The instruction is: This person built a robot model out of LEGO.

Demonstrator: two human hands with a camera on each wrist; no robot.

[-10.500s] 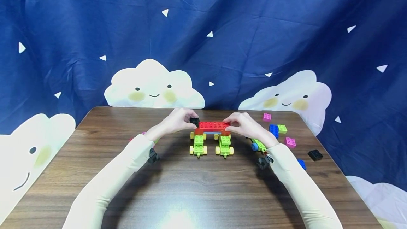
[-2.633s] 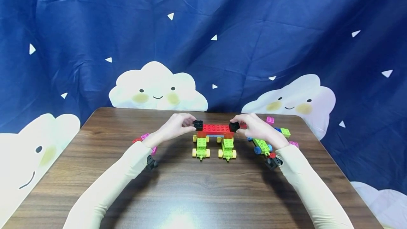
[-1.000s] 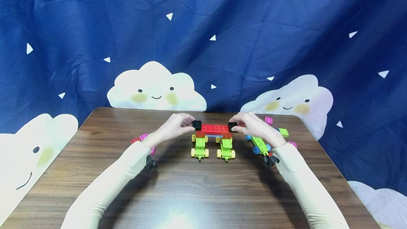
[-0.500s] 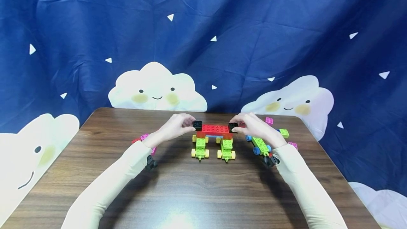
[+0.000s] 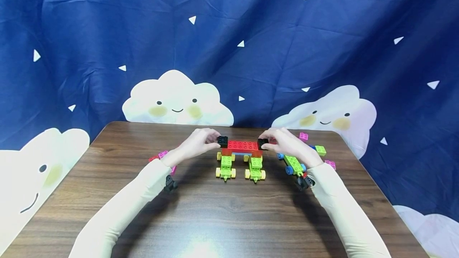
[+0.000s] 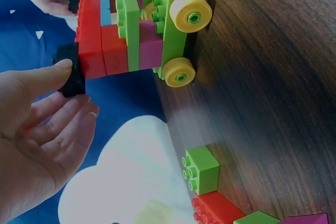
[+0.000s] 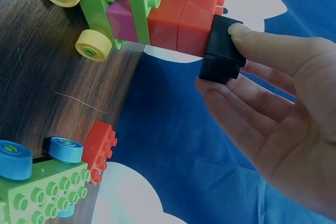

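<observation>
In the head view a built brick structure stands mid-table: two green wheel bases (image 5: 225, 166) with yellow wheels (image 6: 190, 13) carry stacked bricks under a long red brick (image 5: 242, 145). A black brick sits on each end of it. My left hand (image 5: 198, 143) pinches the left black brick (image 6: 71, 72) between thumb and fingers. On the other end, the thumb and fingers of my right hand (image 5: 285, 145) pinch the right black brick (image 7: 221, 51). The wrist views show purple bricks (image 7: 122, 17) and green bricks (image 6: 128, 30) below the red ones.
To the right lies a green wheel base (image 5: 293, 164) with blue wheels, beside loose pink bricks (image 5: 303, 136) and a green brick (image 5: 320, 150). Red and pink bricks (image 5: 163, 154) lie by the left wrist. The wooden table (image 5: 229, 214) ends before a blue curtain (image 5: 229, 51).
Ten seconds ago a black brick lay at the far right and my right hand was on the red brick's end; now a black brick is there. Over the last second, barely anything moves.
</observation>
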